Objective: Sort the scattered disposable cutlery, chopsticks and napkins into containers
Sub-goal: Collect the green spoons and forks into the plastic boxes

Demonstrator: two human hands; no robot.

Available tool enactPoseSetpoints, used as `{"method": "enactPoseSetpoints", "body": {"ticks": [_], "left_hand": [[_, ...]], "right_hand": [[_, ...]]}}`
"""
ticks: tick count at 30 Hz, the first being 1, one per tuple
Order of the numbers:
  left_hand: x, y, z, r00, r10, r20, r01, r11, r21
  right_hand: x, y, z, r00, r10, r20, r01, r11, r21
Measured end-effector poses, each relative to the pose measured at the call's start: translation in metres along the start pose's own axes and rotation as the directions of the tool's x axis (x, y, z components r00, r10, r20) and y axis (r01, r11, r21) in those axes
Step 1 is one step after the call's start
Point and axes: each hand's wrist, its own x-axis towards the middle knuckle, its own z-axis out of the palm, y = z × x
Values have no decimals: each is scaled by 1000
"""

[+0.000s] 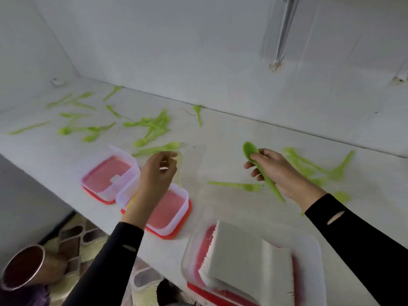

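Observation:
My right hand [279, 173] grips a green plastic spoon [251, 151] by its handle, bowl up and to the left, above the white counter [220, 151]. My left hand [157, 173] hovers with loosely curled fingers over two clear containers with red bases, a far one [106, 177] and a near one [174, 208]; I see nothing in it. Several green spoons and forks lie scattered at the far left [150, 127], and a green fork [234, 185] lies below my right hand. A stack of white napkins [247, 255] sits in a third container [309, 244] at the front.
More green cutlery [320, 168] lies in a pile to the right of my right hand. A white wall [198, 51] runs along the counter's back. Below the counter's left edge are a patterned floor [72, 235] and a dark metal cup [22, 266].

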Motion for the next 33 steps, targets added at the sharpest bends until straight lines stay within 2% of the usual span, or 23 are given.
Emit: {"method": "enactPoseSetpoints", "body": {"ticks": [3,6,9,11,13,15,18,21,24,26,27,29,30,33], "left_hand": [[-10,-34,-43,990,-128,-57,130,991,24],[-18,-52,-58,987,-162,2,160,981,112],[-23,-63,-52,980,-140,143,99,960,260],[-21,-69,-42,963,-139,232,27,904,427],[-18,-72,-32,941,-149,302,-24,866,500],[-15,-74,-27,933,-164,321,-45,830,556],[-9,-76,-28,951,-136,277,-82,754,652],[-5,-75,-36,942,-88,324,-166,716,678],[0,-84,-46,937,-24,349,-173,835,522],[9,-84,-55,945,-63,320,-13,973,228],[15,-80,-61,931,-128,341,123,992,38],[30,-73,-76,869,-207,448,343,906,-247],[37,-72,-83,855,-202,478,370,883,-290],[61,-83,-103,870,-130,475,300,904,-303]], "right_hand": [[1,-15,36,998,-16,65,15,1000,17],[3,-17,65,994,-4,110,-2,999,48],[1,-13,96,988,20,154,-25,999,36],[0,-10,113,984,28,176,-32,999,22],[0,-9,126,983,32,182,-37,999,21],[1,-10,139,984,40,173,-46,998,34],[4,-10,155,990,38,134,-45,998,53],[3,-11,168,994,12,110,-18,998,54],[3,-13,187,995,-5,99,0,999,52],[4,-16,202,995,-20,100,15,999,48],[4,-18,210,994,-25,110,21,999,37],[7,-25,229,990,-37,137,37,999,6],[9,-27,238,987,-48,151,51,999,-17],[18,-38,270,978,-96,183,119,986,-117]]}}
